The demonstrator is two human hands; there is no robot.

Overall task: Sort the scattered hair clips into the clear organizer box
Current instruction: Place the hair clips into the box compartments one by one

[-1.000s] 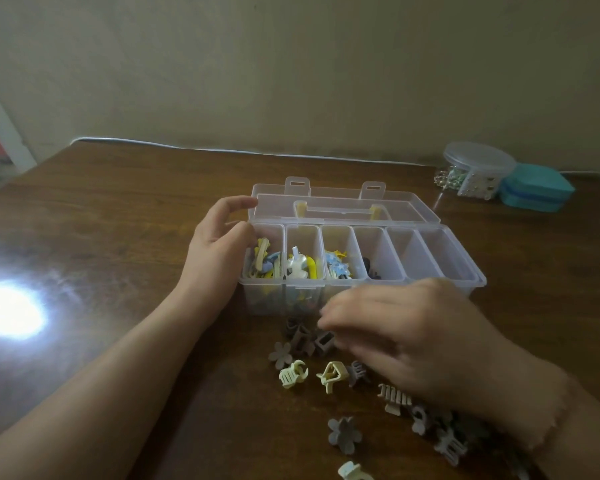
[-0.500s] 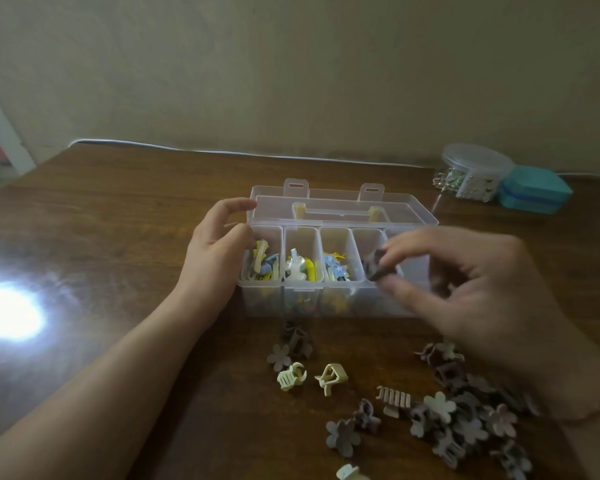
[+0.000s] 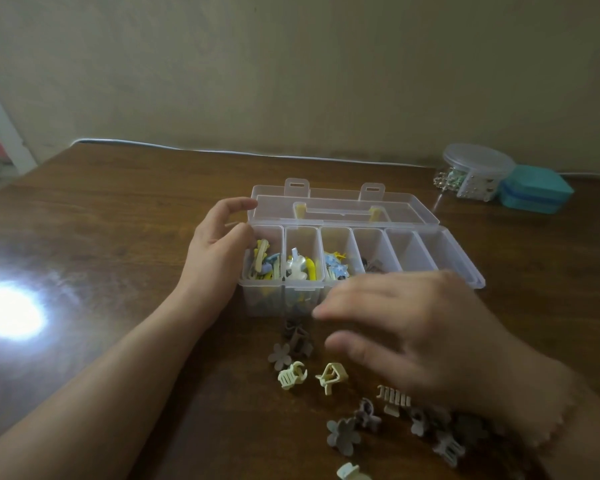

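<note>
The clear organizer box (image 3: 444, 251) lies open on the wooden table, its lid folded back. Its three left compartments hold colourful clips, the fourth holds dark brown clips (image 3: 373, 265), and the right ones look empty. My left hand (image 3: 219, 251) rests against the box's left end, thumb on the rim. My right hand (image 3: 413, 334) hovers blurred over the table in front of the box, fingers spread and holding nothing. Beneath and beside it lie scattered clips: brown claw clips (image 3: 297, 337), a cream claw clip (image 3: 291, 375), a cream triangle clip (image 3: 331, 375), and grey-brown flower clips (image 3: 343, 436).
A round clear container (image 3: 475, 171) and a teal case (image 3: 534, 194) stand at the table's back right by the wall. A white cable (image 3: 222, 151) runs along the table's far edge. Bright glare (image 3: 4, 313) marks the table at left.
My right hand held a dark clip over the fourth compartment half a second ago. It has come back down toward the scattered clips with nothing in it. The left hand has stayed put.
</note>
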